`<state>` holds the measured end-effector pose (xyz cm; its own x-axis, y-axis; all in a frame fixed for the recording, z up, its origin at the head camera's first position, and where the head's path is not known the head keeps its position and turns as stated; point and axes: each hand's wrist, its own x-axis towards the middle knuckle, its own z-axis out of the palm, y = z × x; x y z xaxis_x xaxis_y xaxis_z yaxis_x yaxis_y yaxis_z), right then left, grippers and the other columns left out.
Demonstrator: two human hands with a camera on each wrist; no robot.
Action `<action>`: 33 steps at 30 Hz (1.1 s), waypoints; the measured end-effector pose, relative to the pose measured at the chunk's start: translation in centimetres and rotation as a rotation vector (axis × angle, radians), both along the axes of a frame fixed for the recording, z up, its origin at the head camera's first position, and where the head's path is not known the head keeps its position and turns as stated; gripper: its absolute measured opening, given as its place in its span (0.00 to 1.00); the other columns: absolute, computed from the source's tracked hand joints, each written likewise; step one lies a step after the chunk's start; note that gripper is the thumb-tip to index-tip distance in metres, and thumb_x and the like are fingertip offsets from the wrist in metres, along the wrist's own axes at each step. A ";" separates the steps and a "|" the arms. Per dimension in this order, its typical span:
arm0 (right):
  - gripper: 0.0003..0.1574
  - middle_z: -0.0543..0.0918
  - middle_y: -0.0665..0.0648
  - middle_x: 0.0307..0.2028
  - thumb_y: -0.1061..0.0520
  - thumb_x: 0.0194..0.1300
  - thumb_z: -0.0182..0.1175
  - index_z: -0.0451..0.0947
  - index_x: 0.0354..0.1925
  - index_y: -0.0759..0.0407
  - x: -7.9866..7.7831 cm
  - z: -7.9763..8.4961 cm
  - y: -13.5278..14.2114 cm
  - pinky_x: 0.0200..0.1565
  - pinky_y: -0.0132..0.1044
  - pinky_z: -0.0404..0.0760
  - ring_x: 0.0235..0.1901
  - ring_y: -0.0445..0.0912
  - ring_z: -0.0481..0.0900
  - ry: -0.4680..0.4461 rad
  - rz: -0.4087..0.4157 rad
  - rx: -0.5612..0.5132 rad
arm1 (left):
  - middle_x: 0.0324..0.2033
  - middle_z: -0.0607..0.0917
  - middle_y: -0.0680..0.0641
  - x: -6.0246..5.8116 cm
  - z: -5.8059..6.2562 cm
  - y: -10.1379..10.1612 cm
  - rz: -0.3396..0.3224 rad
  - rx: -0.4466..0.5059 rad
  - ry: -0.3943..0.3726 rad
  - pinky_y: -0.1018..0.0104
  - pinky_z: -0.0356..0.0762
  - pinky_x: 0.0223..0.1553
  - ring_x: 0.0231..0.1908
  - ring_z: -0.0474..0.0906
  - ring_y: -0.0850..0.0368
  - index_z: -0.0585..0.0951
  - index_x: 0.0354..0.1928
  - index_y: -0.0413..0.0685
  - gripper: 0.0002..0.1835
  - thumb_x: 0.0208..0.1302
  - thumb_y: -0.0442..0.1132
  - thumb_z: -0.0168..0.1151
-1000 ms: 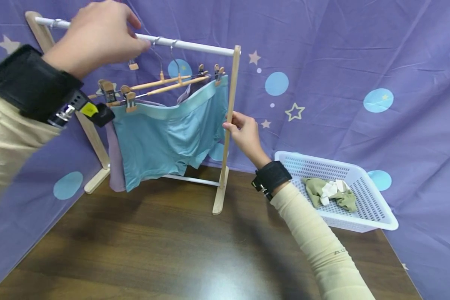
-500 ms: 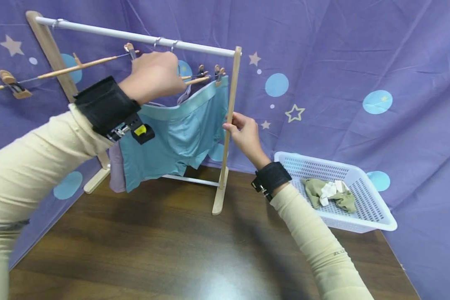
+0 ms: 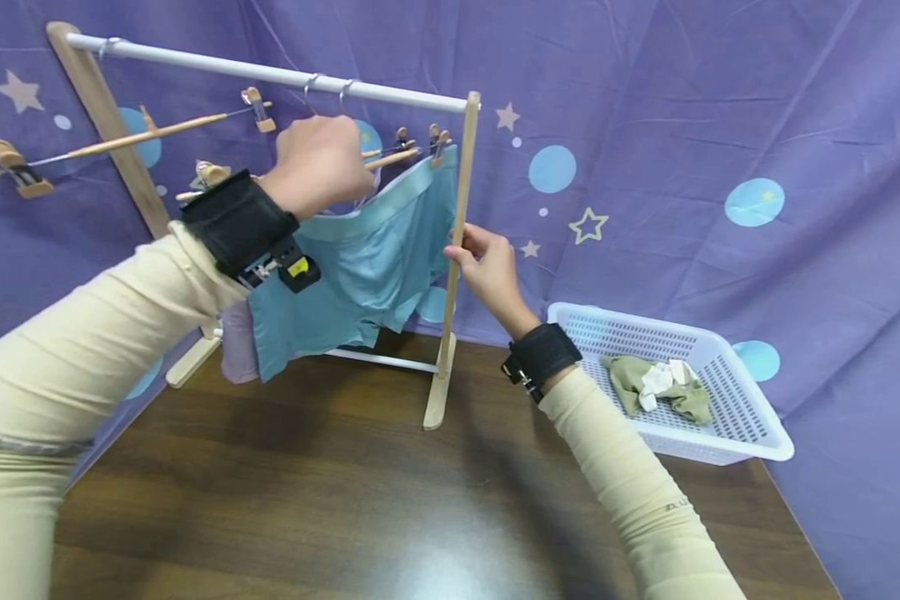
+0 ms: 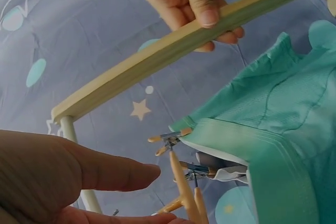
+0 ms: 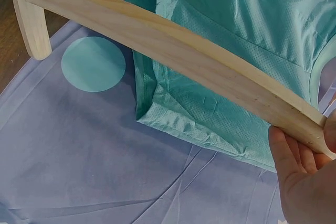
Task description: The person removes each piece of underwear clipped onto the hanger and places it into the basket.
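My left hand (image 3: 322,162) is at the middle of a wooden clip hanger (image 3: 390,159) in the head view, hiding much of it. In the left wrist view its thumb (image 4: 131,176) stretches toward the hanger's neck, with a gap between thumb and fingers. Teal boxer shorts (image 3: 345,275) hang from the hanger's clips. Behind them is a mauve garment (image 3: 238,342) on a second hanger. My right hand (image 3: 489,262) grips the wooden upright (image 5: 173,51) of the clothes rack, with the thumb on one side and fingers on the other.
A bare clip hanger (image 3: 150,133) hangs at the left of the white rail (image 3: 195,60). On the brown table (image 3: 345,483), a white plastic basket (image 3: 750,400) at the right holds olive and white cloth (image 3: 663,385). A purple curtain (image 3: 645,108) is close behind the rack.
My left hand has come down from the rail to the middle of the shorts' hanger. The shorts' left side has shifted slightly right. My right hand has stayed on the upright.
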<state>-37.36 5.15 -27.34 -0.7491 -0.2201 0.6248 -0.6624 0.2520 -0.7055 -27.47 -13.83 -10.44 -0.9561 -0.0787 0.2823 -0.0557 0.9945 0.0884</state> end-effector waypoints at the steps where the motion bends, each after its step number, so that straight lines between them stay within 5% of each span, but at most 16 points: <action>1: 0.11 0.90 0.66 0.35 0.62 0.67 0.67 0.85 0.47 0.66 0.0 0.0 0.0 0.31 0.27 0.76 0.32 0.45 0.84 0.002 -0.001 0.001 | 0.27 0.70 0.44 -0.1 -0.2 0.0 -0.004 0.001 0.018 0.47 0.75 0.36 0.37 0.73 0.41 0.67 0.24 0.47 0.10 0.59 0.38 0.55; 11: 0.13 0.89 0.66 0.35 0.61 0.68 0.68 0.85 0.48 0.66 0.2 0.1 0.0 0.34 0.28 0.77 0.33 0.48 0.84 0.000 0.005 0.009 | 0.31 0.72 0.42 -0.3 -1.3 0.0 -0.040 0.049 0.069 0.40 0.77 0.43 0.41 0.76 0.36 0.67 0.26 0.46 0.14 0.65 0.43 0.58; 19: 0.13 0.89 0.66 0.35 0.61 0.68 0.67 0.85 0.48 0.66 0.2 0.1 0.1 0.32 0.27 0.76 0.32 0.46 0.83 -0.001 0.005 0.004 | 0.29 0.70 0.43 -0.4 -1.3 -0.1 -0.037 0.042 0.067 0.50 0.72 0.31 0.37 0.74 0.40 0.66 0.25 0.47 0.12 0.62 0.40 0.56; 28: 0.12 0.89 0.66 0.36 0.62 0.68 0.67 0.85 0.49 0.67 0.1 0.0 0.0 0.34 0.29 0.77 0.33 0.49 0.84 0.006 0.013 0.000 | 0.39 0.76 0.37 -1.0 -0.7 -0.7 0.010 0.064 0.018 0.37 0.78 0.49 0.47 0.76 0.33 0.70 0.27 0.45 0.08 0.58 0.38 0.57; 33: 0.14 0.89 0.66 0.36 0.62 0.68 0.67 0.84 0.49 0.69 0.2 0.1 0.0 0.35 0.30 0.79 0.34 0.49 0.85 0.003 0.012 0.000 | 0.38 0.75 0.38 -1.2 -0.7 -0.9 0.016 0.065 0.039 0.37 0.78 0.52 0.47 0.76 0.32 0.72 0.28 0.44 0.04 0.58 0.35 0.54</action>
<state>-37.21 5.14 -27.25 -0.7443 -0.2289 0.6274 -0.6678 0.2437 -0.7033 -28.72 -14.77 -11.11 -0.9429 -0.1135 0.3131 -0.0672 0.9856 0.1550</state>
